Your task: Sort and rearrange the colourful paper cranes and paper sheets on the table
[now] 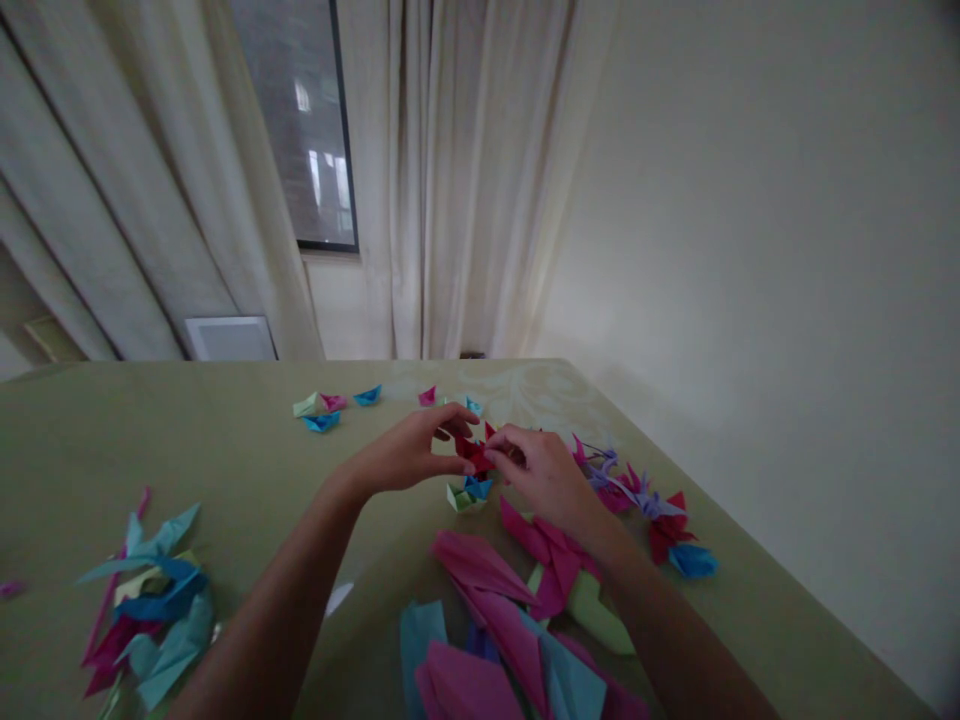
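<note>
A small red folded paper boat (474,456) is between my hands over the middle of the table. My right hand (538,468) pinches its right side with thumb and fingertips. My left hand (420,445) is curved around its left side, thumb and fingers apart, with the thumb tip at the boat's edge. Just below sit a blue paper boat (478,488) and a pale green paper boat (463,498). More red paper shows behind the right fingers, partly hidden. A light blue paper boat (473,406) and a pink paper boat (427,396) stand beyond.
Large pink folded paper pieces (499,620) are heaped at the near middle. Paper cranes (161,590) lie at the left. Purple folded paper (652,500) and a blue piece (693,560) line the right edge beside the wall. Several boats, including a blue one (322,422), stand farther back.
</note>
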`<state>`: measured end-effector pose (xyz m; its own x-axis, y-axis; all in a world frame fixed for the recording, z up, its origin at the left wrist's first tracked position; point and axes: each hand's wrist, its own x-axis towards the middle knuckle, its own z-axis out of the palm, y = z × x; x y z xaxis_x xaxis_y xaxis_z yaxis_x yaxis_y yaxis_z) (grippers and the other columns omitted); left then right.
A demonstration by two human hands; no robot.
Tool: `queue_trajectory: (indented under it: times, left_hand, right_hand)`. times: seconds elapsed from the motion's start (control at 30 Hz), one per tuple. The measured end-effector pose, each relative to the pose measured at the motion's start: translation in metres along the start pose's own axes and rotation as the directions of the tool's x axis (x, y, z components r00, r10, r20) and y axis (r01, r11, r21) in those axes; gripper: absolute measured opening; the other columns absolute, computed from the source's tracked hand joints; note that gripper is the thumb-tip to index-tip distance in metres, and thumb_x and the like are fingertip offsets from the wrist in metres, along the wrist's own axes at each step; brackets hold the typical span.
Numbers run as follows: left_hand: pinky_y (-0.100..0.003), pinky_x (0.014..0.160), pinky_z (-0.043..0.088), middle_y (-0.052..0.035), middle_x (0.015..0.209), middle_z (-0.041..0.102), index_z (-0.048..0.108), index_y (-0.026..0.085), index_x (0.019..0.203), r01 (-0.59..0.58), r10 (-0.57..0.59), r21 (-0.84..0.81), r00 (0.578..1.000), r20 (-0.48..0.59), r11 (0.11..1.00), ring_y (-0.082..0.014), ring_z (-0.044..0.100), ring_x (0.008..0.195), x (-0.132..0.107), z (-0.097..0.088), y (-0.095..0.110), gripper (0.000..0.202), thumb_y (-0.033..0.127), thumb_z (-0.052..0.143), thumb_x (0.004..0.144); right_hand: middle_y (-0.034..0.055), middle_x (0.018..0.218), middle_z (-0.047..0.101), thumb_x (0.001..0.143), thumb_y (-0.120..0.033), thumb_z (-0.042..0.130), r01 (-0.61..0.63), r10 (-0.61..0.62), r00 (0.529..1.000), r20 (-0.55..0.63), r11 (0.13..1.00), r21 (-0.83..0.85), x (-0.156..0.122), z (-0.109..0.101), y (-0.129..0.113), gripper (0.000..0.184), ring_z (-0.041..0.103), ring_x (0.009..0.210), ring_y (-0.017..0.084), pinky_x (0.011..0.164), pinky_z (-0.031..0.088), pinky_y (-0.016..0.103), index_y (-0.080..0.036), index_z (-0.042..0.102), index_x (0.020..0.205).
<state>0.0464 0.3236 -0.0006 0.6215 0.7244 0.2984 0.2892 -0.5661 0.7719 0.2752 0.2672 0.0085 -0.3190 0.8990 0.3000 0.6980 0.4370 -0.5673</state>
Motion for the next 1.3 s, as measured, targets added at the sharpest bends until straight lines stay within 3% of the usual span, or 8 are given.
queue_trajectory:
  times: [0.1, 0.23, 0.43, 0.53, 0.73, 0.9, 1.07, 1.3]
  left_hand:
    - [-0.048, 0.108, 0.051, -0.0142, 0.138, 0.069, 0.066, 0.021, 0.129, 0.235, -0.19, 0.162, 0.949, -0.252, 0.959, -0.0316, 0.063, 0.129, -0.006, -0.011, -0.042, 0.049, 0.05, 0.068, 0.09]
    - [-0.064, 0.115, 0.038, -0.0243, 0.16, 0.047, 0.057, 0.015, 0.145, 0.751, -0.341, 0.375, 0.605, -0.719, 0.543, -0.045, 0.039, 0.15, -0.036, -0.02, -0.102, 0.055, 0.034, 0.058, 0.093]
    - [-0.07, 0.11, 0.039, -0.0249, 0.162, 0.046, 0.048, 0.015, 0.154, 0.868, -0.445, 0.335, 0.481, -0.755, 0.367, -0.0512, 0.038, 0.148, -0.071, -0.028, -0.129, 0.061, 0.038, 0.045, 0.098]
    - [-0.063, 0.103, 0.046, -0.0296, 0.141, 0.061, 0.059, 0.01, 0.142, 0.848, -0.476, 0.361, 0.52, -0.709, 0.388, -0.049, 0.056, 0.132, -0.069, -0.039, -0.125, 0.053, 0.026, 0.045, 0.094]
    - [-0.043, 0.095, 0.055, -0.0112, 0.099, 0.079, 0.076, 0.021, 0.09, 0.649, -0.494, 0.406, 0.757, -0.426, 0.644, -0.0321, 0.072, 0.102, -0.042, -0.049, -0.099, 0.017, 0.025, 0.061, 0.083]
    - [-0.029, 0.075, 0.054, -0.0025, 0.086, 0.076, 0.074, 0.021, 0.092, 0.219, -0.206, 0.125, 0.972, -0.111, 0.968, -0.0199, 0.07, 0.081, -0.008, -0.021, -0.035, 0.023, 0.043, 0.067, 0.088]
    - [-0.025, 0.065, 0.048, -0.0002, 0.077, 0.071, 0.072, 0.018, 0.087, 0.01, -0.023, -0.146, 0.996, -0.091, 0.989, -0.0149, 0.063, 0.072, 0.007, 0.008, 0.014, 0.018, 0.036, 0.072, 0.088]
    - [-0.027, 0.069, 0.055, -0.0007, 0.079, 0.075, 0.067, 0.019, 0.088, 0.027, -0.051, -0.247, 0.995, -0.09, 0.969, -0.0165, 0.072, 0.075, 0.005, 0.017, 0.018, 0.014, 0.03, 0.076, 0.085]
  right_hand:
    - [0.0025, 0.092, 0.081, 0.098, -0.022, 0.065, -0.014, 0.018, 0.999, 0.039, 0.996, -0.083, 0.002, 0.005, 0.007, 0.013, 0.072, 0.08, 0.018, 0.072, 0.045, 0.027, -0.022, 0.078, 0.097]
    - [0.0033, 0.096, 0.081, 0.098, -0.026, 0.067, -0.03, 0.039, 0.998, 0.055, 0.987, -0.161, 0.005, 0.016, 0.019, 0.014, 0.073, 0.084, 0.019, 0.076, 0.045, 0.027, -0.022, 0.079, 0.103]
    - [0.0033, 0.094, 0.081, 0.099, -0.022, 0.065, -0.031, 0.043, 0.997, 0.059, 0.98, -0.196, 0.007, 0.017, 0.021, 0.014, 0.072, 0.085, 0.018, 0.077, 0.044, 0.027, -0.021, 0.079, 0.1]
    - [0.0033, 0.093, 0.081, 0.1, -0.022, 0.064, -0.032, 0.04, 0.998, 0.045, 0.984, -0.177, 0.006, 0.012, 0.016, 0.015, 0.071, 0.082, 0.018, 0.074, 0.043, 0.027, -0.02, 0.079, 0.098]
    - [0.0035, 0.092, 0.081, 0.1, -0.025, 0.064, -0.026, 0.026, 0.999, -0.034, 1.0, -0.002, 0.005, 0.006, 0.009, 0.013, 0.073, 0.081, 0.018, 0.074, 0.048, 0.027, -0.021, 0.077, 0.097]
    - [0.0039, 0.102, 0.08, 0.096, -0.031, 0.072, -0.011, 0.024, 0.995, -0.099, 0.992, 0.124, 0.003, 0.007, 0.004, 0.025, 0.073, 0.083, 0.018, 0.078, 0.053, 0.029, -0.023, 0.072, 0.119]
    - [0.0035, 0.103, 0.08, 0.092, -0.026, 0.076, 0.03, -0.023, 0.998, -0.066, 0.994, 0.105, 0.001, 0.003, -0.002, 0.021, 0.073, 0.087, 0.019, 0.079, 0.052, 0.029, -0.023, 0.074, 0.113]
    - [0.0017, 0.089, 0.08, 0.097, -0.031, 0.071, 0.021, -0.022, 1.0, 0.012, 1.0, 0.013, 0.0, 0.0, -0.002, 0.012, 0.07, 0.078, 0.019, 0.071, 0.046, 0.027, -0.023, 0.078, 0.102]
